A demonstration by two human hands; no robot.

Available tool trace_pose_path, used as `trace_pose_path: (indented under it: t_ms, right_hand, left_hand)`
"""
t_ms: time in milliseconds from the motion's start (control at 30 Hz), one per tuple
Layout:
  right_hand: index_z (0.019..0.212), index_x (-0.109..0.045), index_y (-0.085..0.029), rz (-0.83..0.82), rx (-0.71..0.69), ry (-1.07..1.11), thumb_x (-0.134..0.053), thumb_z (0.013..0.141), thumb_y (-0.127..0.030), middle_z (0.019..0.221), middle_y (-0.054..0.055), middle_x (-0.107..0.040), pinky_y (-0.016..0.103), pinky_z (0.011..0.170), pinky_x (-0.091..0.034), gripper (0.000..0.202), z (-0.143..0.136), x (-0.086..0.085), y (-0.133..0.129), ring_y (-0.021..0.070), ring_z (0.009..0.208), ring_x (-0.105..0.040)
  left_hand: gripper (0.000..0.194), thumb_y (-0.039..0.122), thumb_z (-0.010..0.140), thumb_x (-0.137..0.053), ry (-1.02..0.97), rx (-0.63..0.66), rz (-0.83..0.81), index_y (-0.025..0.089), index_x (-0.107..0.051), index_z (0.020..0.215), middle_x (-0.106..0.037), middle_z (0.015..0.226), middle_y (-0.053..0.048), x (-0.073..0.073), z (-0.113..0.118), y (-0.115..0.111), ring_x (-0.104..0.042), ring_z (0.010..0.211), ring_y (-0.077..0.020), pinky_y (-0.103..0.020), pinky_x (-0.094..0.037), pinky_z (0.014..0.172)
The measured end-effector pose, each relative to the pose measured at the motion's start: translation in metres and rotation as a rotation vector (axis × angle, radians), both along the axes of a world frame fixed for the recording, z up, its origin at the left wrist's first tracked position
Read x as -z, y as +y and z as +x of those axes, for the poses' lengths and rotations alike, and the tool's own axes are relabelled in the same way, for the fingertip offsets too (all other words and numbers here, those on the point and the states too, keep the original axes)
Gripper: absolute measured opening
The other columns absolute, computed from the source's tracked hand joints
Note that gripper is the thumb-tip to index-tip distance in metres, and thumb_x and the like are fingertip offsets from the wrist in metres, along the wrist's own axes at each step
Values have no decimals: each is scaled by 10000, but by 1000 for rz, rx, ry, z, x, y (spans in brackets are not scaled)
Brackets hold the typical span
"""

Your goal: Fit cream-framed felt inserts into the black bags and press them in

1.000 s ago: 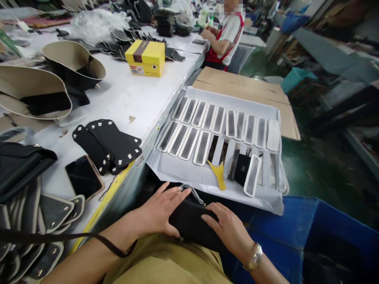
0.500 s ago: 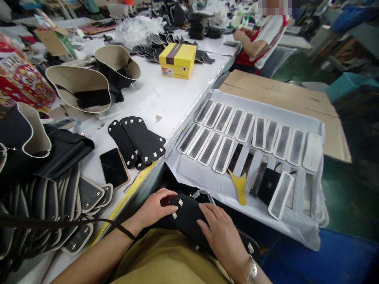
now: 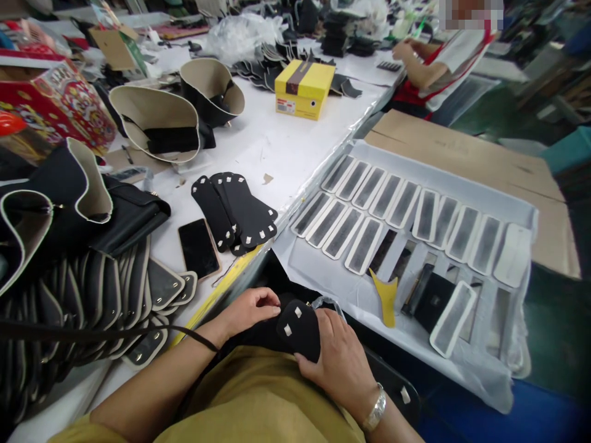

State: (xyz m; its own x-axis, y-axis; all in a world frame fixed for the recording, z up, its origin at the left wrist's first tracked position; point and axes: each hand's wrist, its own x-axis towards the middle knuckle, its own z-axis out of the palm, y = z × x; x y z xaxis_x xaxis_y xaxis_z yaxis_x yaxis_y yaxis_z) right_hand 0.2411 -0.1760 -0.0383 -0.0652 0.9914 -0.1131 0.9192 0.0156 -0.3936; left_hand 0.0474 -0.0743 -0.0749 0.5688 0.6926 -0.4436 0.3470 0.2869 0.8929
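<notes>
A black panel (image 3: 302, 335) with rounded ends and small white tabs lies over my lap. My right hand (image 3: 339, 360) is wrapped round it, thumb on the near side and fingers over the far edge. Just left of the panel's end, my left hand (image 3: 249, 312) is closed in a pinch; whatever is between its fingertips is hidden. Dark material lies beneath both hands. On the table to the left, similar black panels (image 3: 252, 212) with white tabs are fanned out beside a phone (image 3: 198, 247).
Right, a plastic-covered board (image 3: 318, 261) carries rows of white-edged strips (image 3: 362, 245), a yellow forked piece (image 3: 385, 299) and a small black case (image 3: 429, 298). Black edged flaps (image 3: 106, 295), open bags (image 3: 157, 123) and a yellow box (image 3: 305, 89) occupy the table. A co-worker (image 3: 438, 67) sits beyond.
The view has swung left. My left hand has come off the panel's end and sits beside it. My right hand has closed further round the panel, whose tabbed end is shifted.
</notes>
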Motion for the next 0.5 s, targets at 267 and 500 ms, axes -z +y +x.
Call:
trace_pose_path:
  t_ms: [267,500]
  right_hand:
    - [1145,-473,-114,33,-35,-13,-648,655,-383,1094,140,-535,430,914,-420,585,1,6,1,287,1020,-502]
    - [1169,-457,-140,32,-24,-13,-649,666,-394,1105,128,-531,429,904,-426,595,0,6,-1,278,1018,-507]
  left_hand:
    - [278,413,681,-626,32,110,-83,140,-590,719,-499,576,43,-8,-4,0,-445,503,-80,-185,-388,447]
    - [299,434,634,-649,215,62,20,142,-588,649,-478,499,53,-13,4,-2,-398,421,-68,-179,-284,384]
